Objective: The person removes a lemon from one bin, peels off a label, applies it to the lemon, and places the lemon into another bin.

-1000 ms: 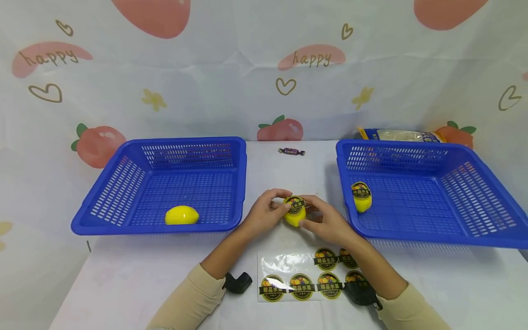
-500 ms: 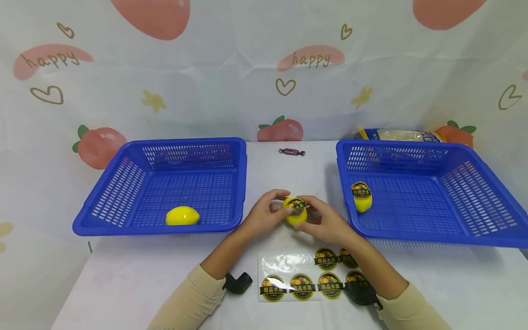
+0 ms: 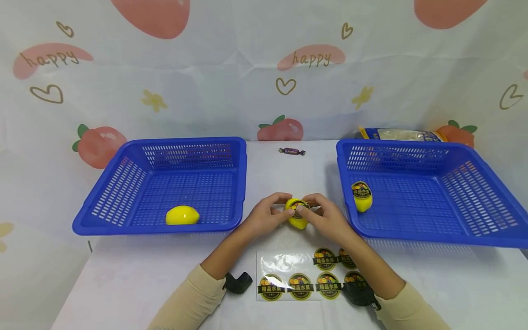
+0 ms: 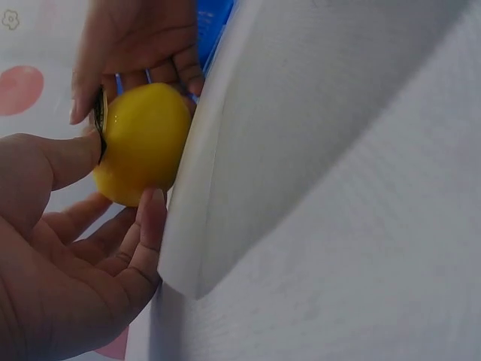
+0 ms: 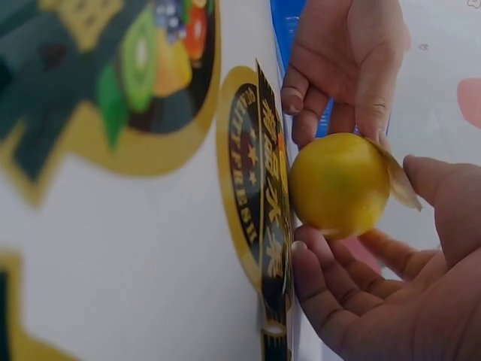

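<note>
Over the table's middle, both hands are around a yellow lemon [image 3: 298, 223] that has a round black-and-gold fruit sticker [image 3: 299, 203] on its upper face. My left hand [image 3: 265, 214] grips it from the left, its thumb pressing the sticker. From the right, my right hand [image 3: 331, 223] curls its fingers behind the lemon and puts its thumb on the sticker's right part. Seen from the right wrist, one end of the sticker [image 5: 403, 182] stands off the lemon's skin near the right thumb. In the left wrist view the lemon [image 4: 146, 143] sits between both hands' fingertips.
A blue basket [image 3: 156, 228] with a plain lemon [image 3: 182, 215] stands left. Another blue basket [image 3: 433, 239] at right holds a stickered lemon [image 3: 363, 202]. A sticker sheet [image 3: 284, 263] lies in front of the hands. Behind are a wrapped candy [image 3: 292, 151] and a packet [image 3: 402, 134].
My right thumb has moved from the lemon's lower side up onto the sticker. The lemon has shifted slightly right and turned a little. My left hand still grips it.
</note>
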Tool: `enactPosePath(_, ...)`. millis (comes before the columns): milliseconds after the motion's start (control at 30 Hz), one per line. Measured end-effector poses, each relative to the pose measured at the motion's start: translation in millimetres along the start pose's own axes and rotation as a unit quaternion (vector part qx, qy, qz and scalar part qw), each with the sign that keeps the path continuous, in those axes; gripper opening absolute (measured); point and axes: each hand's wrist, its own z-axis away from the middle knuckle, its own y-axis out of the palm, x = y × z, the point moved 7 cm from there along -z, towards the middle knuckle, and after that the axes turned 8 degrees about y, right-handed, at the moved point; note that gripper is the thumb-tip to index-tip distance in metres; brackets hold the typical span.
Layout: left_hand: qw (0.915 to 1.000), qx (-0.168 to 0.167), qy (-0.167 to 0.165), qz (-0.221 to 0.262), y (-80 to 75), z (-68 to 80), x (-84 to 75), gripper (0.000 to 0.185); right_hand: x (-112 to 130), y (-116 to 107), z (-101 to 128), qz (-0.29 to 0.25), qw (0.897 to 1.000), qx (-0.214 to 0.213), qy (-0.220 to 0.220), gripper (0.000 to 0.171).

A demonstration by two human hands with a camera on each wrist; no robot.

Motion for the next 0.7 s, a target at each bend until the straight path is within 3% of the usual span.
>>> enactPosePath(233, 0.9999, 0.009, 0.005, -0.006, 0.2, -1.0, 0.3, 0.047, 0.3, -2.0, -0.4, -0.011, 1.0, -0.011, -0.024, 0.03)
enactPosePath(433, 0.9999, 0.009, 0.008, -0.009, 0.0, -1.5, 0.9, 0.046, -1.8, -3.3, -0.8, -0.019, 1.0, -0.014, -0.018, 0.028)
enactPosePath(700, 0.9999, 0.011, 0.01, 0.004, -0.1, -2.1, 4.4, 0.044, -5.9, -2.7, -2.4, -0.076, 0.997, -0.005, -0.004, 0.026)
